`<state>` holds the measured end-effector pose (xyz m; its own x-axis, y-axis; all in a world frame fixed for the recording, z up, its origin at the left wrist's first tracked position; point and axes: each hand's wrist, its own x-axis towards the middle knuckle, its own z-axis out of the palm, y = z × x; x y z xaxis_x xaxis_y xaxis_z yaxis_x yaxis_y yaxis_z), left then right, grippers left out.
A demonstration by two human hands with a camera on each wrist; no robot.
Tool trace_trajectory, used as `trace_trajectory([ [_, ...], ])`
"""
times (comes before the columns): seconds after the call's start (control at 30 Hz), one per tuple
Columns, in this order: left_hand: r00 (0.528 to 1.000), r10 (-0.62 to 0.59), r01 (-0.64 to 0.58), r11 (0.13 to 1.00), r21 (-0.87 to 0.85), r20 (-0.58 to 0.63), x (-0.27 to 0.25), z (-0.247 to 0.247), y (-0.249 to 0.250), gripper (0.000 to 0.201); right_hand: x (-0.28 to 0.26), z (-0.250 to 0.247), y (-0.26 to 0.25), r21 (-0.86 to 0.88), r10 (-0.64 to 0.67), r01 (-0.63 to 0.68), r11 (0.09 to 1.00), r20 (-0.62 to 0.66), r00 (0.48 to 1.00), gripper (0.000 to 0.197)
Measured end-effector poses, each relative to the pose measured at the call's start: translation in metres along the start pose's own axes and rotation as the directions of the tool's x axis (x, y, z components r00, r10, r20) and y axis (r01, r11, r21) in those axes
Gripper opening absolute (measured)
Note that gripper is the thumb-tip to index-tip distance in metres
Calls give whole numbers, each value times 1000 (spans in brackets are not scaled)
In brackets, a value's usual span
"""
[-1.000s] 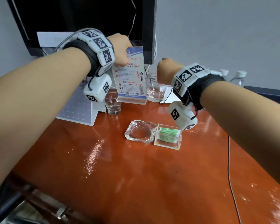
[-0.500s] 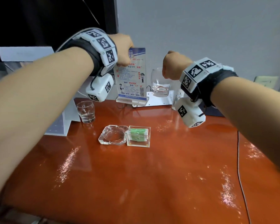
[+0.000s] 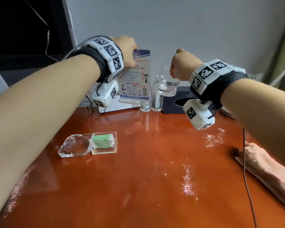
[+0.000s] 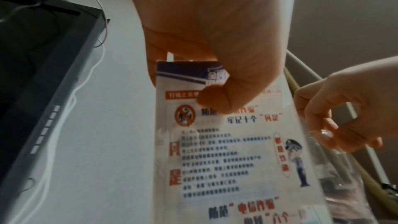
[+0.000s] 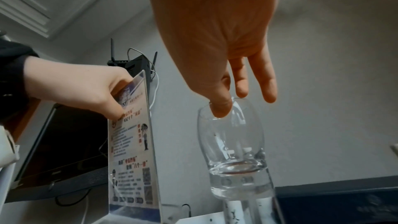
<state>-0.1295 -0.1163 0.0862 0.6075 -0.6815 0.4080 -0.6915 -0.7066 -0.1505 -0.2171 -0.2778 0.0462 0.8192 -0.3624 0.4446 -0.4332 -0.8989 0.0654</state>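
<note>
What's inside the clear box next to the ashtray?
The clear box holds a stack of flat green packets. What they contain is too small to tell, and anything under the stack is covered.

A: What writing can be read?
B: Only on the sign card (image 4: 232,159): blue "牢记十个" beside a red prohibition symbol (image 4: 184,115), tall red "凡是" down its left edge, red "电信诈骗" near the bottom. Smaller lines blur.

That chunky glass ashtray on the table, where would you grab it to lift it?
Come straight down from above and pinch the glass ashtray's near and far walls. It lies flat and low on the table, its thick rim offers straight outer faces, and the clear box sits against its right side, blocking a grip there.
</note>
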Motion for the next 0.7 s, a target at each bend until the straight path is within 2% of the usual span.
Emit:
trace_trajectory([
  [0.3, 993, 101, -101, 995, -9, -60, 25, 2, 56, 17, -25, -4, 65, -14, 143, -143, 990, -5, 990, 25],
  [0.7, 970, 232, -235, 971, -39, -78, 53, 14, 137, 18, -61, -3, 158, -78, 329, -332, 940, -46, 943, 27],
])
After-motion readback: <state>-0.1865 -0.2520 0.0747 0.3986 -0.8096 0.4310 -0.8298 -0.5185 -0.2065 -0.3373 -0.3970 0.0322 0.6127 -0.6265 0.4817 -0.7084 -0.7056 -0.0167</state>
